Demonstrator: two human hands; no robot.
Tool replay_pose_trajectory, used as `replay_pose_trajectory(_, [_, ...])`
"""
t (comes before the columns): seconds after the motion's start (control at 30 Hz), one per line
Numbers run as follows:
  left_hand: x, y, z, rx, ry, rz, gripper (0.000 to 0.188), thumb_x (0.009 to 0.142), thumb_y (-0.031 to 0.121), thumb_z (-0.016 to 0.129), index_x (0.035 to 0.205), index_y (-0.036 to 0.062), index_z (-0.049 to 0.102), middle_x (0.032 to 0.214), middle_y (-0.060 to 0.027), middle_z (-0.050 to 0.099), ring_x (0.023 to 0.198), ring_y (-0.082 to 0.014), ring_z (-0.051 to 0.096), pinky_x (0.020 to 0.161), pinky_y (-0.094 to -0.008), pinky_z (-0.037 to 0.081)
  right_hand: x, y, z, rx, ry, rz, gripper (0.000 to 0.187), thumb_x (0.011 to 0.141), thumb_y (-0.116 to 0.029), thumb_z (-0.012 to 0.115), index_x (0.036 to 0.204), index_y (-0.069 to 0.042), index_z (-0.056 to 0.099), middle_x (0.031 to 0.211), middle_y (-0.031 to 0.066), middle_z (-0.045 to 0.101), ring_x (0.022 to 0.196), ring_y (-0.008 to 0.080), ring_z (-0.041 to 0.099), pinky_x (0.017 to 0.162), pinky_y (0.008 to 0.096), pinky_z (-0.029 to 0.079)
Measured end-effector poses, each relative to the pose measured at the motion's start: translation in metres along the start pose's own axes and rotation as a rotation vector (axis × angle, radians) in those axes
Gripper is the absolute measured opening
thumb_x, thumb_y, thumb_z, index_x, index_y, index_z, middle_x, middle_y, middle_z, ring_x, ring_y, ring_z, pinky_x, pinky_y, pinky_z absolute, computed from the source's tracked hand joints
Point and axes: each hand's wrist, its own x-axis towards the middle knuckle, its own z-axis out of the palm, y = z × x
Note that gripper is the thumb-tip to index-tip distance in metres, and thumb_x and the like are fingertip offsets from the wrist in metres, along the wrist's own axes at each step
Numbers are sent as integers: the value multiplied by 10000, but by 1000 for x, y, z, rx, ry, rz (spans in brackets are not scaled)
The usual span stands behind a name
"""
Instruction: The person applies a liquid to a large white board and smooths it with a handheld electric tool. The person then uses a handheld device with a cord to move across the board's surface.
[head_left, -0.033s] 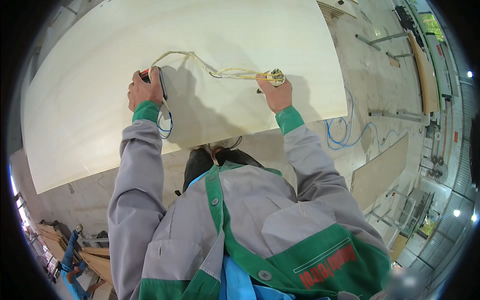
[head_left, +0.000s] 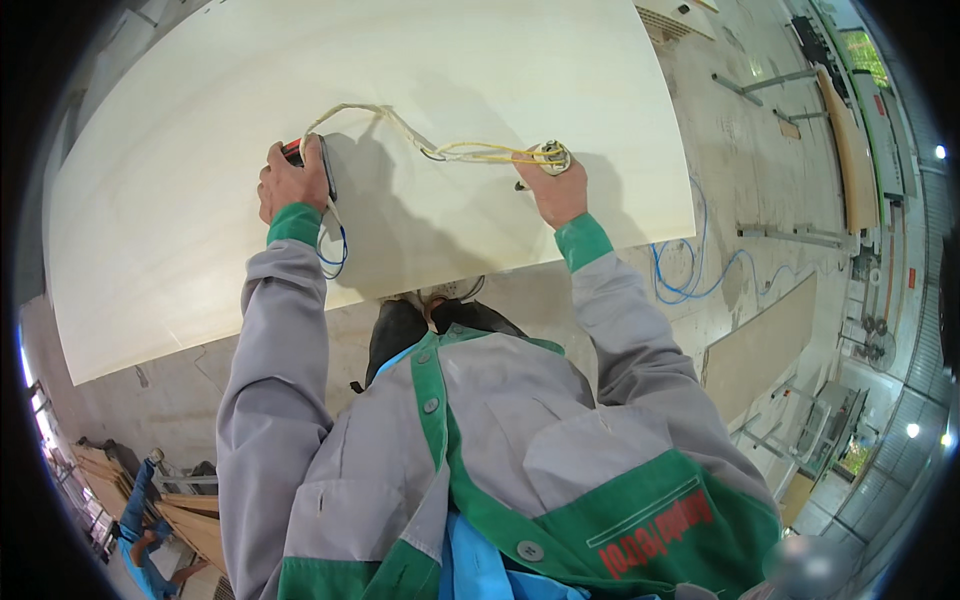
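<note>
So your desk (head_left: 200,100) is the biggest thing here, a wide pale top that carries all the gear. Off to the right, a blue hose (head_left: 685,293) lies looped on the floor, well apart from your work.

Next down is the pale cable bundle (head_left: 365,106), arching over the desk between your hands and splitting into yellow wires (head_left: 480,147) toward the right end.

Your left hand (head_left: 293,184) has its grip curled over the red-and-black device (head_left: 331,170), which sits on the left half of the desk. Your palm hides most of it, so I can't make out what kind it is. Your right hand (head_left: 558,190) has a narrow grip around the round pale piece (head_left: 553,153), wired end facing up. Can't tell if that touches the desk.

Smallest stuff: a blue wire loop (head_left: 344,248) hanging below your left hand, and a small dark tip (head_left: 520,185) poking out beside your right.

I'd call this step a two-handed hold, one on each end of the wiring. Next move, imo, calls for a steady left, gentle right fingers and slack in those wires.
</note>
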Motion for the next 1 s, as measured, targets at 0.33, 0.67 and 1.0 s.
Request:
replay_pose_trajectory(0.33, [12, 2, 12, -45, 36, -47, 822, 941, 718, 444, 1527, 143, 483, 1449, -200, 579, 1363, -382, 533, 1139, -516, 390, 36, 4, 15, -92, -39, 68, 225, 876, -163, 811, 969, 18, 716, 872, 30, 723, 747, 90, 638, 657, 280, 526])
replay_pose_trajectory(0.67, [16, 1, 16, -16, 24, -44, 810, 945, 680, 469, 1509, 99, 485, 1416, -193, 589, 1347, -369, 533, 1116, -498, 408, 62, 12, 25, -52, -18, -32, 272, 872, -211, 793, 987, 23, 718, 836, 14, 701, 722, 95, 611, 649, 281, 509])
replay_pose_trajectory(1.0, [19, -1, 19, -20, 40, -39, 790, 952, 649, 474, 1512, 93, 488, 1408, -200, 595, 1335, -374, 543, 1109, -499, 412, 86, 13, 34, 60, 87, -146, 265, 838, -210, 835, 960, 6, 740, 876, 34, 732, 775, 102, 641, 695, 289, 525])
